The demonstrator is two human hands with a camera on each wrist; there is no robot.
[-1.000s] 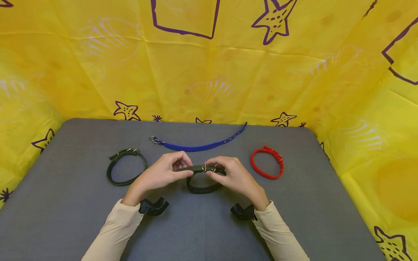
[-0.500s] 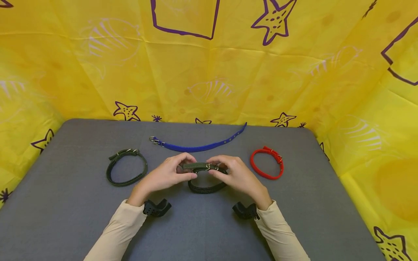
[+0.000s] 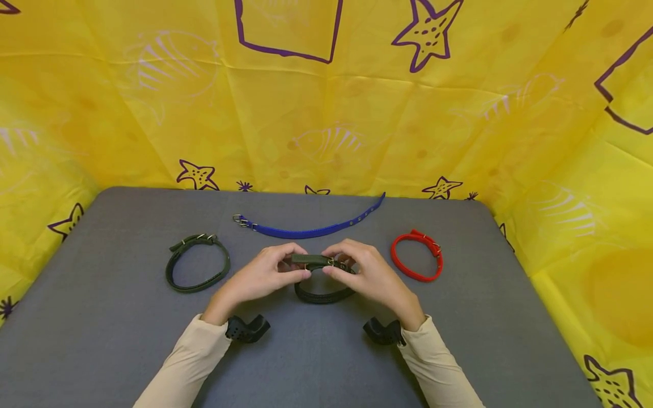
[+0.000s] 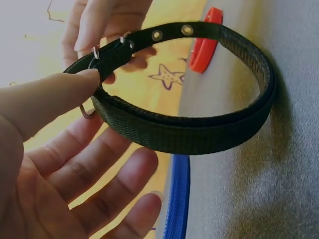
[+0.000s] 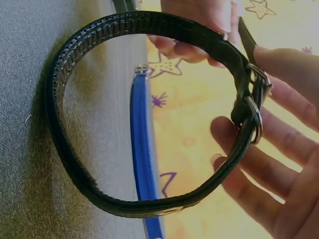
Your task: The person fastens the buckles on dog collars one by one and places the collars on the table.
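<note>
In the head view a dark green collar (image 3: 322, 297) forms a loop between my two hands near the table's middle. Its far side is raised; the near side is low, at or just above the tabletop. My left hand (image 3: 262, 273) pinches the strap at the left between thumb and fingers. On the other side my right hand (image 3: 371, 276) pinches it beside the metal buckle. The right wrist view shows the buckle (image 5: 259, 74) and a metal ring (image 5: 256, 119) close to my right thumb, with the strap's end sticking out. Eyelets (image 4: 187, 30) appear in the left wrist view.
A second green collar (image 3: 170, 272), buckled into a loop, lies to the left. At the right is a looped red collar (image 3: 398, 263). Behind my hands a blue collar (image 3: 306, 232) lies unfastened in a curve. Yellow patterned cloth (image 3: 326, 102) surrounds the grey table (image 3: 321, 362).
My left hand has shifted slightly right along with the green collar. The buckle has moved a little right, closer to my right fingers. The other collars lie unmoved.
</note>
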